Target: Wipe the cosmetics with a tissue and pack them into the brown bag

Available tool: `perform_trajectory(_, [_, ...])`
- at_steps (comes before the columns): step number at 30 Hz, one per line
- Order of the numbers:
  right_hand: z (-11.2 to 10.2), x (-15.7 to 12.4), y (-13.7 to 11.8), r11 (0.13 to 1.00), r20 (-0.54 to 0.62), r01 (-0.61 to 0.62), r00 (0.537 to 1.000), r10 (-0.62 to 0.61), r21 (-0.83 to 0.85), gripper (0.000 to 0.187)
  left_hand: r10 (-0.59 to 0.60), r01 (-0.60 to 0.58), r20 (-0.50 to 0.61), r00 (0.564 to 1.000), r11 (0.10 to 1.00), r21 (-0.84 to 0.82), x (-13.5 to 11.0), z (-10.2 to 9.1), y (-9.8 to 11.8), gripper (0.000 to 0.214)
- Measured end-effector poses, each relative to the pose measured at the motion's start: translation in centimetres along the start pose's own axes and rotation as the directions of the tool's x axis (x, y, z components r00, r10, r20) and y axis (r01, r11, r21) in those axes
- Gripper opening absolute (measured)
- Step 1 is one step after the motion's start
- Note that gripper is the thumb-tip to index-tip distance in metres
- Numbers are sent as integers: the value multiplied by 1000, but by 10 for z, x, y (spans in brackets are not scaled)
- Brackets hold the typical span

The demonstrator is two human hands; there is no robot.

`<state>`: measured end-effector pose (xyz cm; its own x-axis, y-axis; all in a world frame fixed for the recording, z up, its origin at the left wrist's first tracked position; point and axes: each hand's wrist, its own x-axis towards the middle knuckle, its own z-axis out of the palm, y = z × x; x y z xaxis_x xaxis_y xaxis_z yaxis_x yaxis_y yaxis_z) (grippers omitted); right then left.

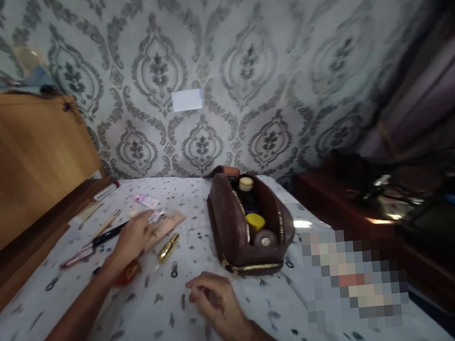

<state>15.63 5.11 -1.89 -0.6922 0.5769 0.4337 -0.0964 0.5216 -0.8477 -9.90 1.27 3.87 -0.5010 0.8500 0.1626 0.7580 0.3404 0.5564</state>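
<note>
My left hand (132,237) reaches over the small items on the cloth, its fingers closed around a beige tube (170,224). Right of it lies a gold lipstick tube (168,247). Under my left wrist is an amber-coloured item (127,273), partly hidden. My right hand (219,306) hovers or rests near the front of the cloth, loosely curled, with a gap between thumb and fingers and nothing in it. Beyond it stands a brown toiletry bag (226,223), unzipped. Inside show a yellow lid (255,221) and a bottle with a cream cap (245,184).
Left of my hand lie a black pen-like stick (111,233), a pink tube (78,258), a thin brush (107,223) and a pink-white packet (146,201). A wooden panel (31,166) borders the left; dark furniture (334,209) stands right. A blurred-out patch (356,281) covers the right side.
</note>
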Motion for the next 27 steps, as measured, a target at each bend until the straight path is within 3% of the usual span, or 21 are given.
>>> perform_trajectory(5, [5, -3, 6, 993, 17, 89, 996, -88, -80, 28, -15, -25, 116, 993, 941, 338, 37, 13, -25, 42])
perform_trajectory(10, [5, -2, 7, 996, 58, 62, 997, -58, -65, 28, -33, -53, 169, 985, 877, 478, 47, 20, -36, 46])
perform_trajectory(18, [4, 1, 2, 995, 105, 60, 993, -52, -77, 24, -57, -34, 156, 986, 851, 524, 50, 21, -43, 44])
perform_trajectory(27, [4, 1, 5, 992, 94, 74, 993, -64, -105, 23, -28, -23, 116, 993, 908, 419, 50, 19, -42, 41])
